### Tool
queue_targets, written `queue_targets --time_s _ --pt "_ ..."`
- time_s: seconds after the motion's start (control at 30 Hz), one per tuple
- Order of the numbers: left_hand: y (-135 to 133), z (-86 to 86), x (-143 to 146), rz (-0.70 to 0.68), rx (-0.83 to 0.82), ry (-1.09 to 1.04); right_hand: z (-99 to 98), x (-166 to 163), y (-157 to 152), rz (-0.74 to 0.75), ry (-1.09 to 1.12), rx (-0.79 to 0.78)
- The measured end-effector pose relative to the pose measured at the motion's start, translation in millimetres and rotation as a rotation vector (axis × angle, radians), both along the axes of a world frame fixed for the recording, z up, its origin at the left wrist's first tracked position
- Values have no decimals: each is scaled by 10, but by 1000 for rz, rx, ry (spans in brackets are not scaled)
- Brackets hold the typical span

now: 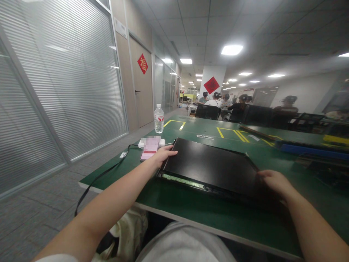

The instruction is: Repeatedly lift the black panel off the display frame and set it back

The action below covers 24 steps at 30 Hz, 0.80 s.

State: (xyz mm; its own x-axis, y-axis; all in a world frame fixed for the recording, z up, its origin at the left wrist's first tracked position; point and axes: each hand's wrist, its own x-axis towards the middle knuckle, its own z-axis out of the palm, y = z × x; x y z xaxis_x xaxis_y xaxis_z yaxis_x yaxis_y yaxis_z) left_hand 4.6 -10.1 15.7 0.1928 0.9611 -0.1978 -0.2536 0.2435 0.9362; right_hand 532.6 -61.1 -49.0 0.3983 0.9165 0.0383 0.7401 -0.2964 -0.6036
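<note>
A black flat display panel (pixel 209 163) lies in front of me over the green table, with a strip of green circuit board (pixel 181 180) along its near edge. My left hand (pixel 165 154) is closed on the panel's left edge, thumb on top and fingers mostly beneath. At the right edge my right hand (pixel 274 183) grips the panel too, its fingertips partly hidden under the side. Whether the panel rests fully on the table or is slightly raised, I cannot tell.
A phone (pixel 149 148) with a pink screen lies left of the panel, near a black strap (pixel 109 169). Behind it stands a water bottle (pixel 159 119). Yellow tape marks the green table (pixel 196 209). A long blue piece (pixel 311 150) lies at the right. Several people sit farther back.
</note>
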Motion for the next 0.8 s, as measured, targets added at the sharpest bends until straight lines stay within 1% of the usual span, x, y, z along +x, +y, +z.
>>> queue_targets --time_s 0.13,0.3,0.53,0.8 --pt "13 -31 -12 -69 39 43 46 -2 -8 -16 5 -3" --pt "7 -49 0 -29 55 105 78 -36 -21 -23 -17 -13" --pt "-30 -30 31 8 65 105 93 -59 -37 9 -55 -8" --pt "-25 -39 6 -7 107 94 154 -95 -78 4 -66 -24"
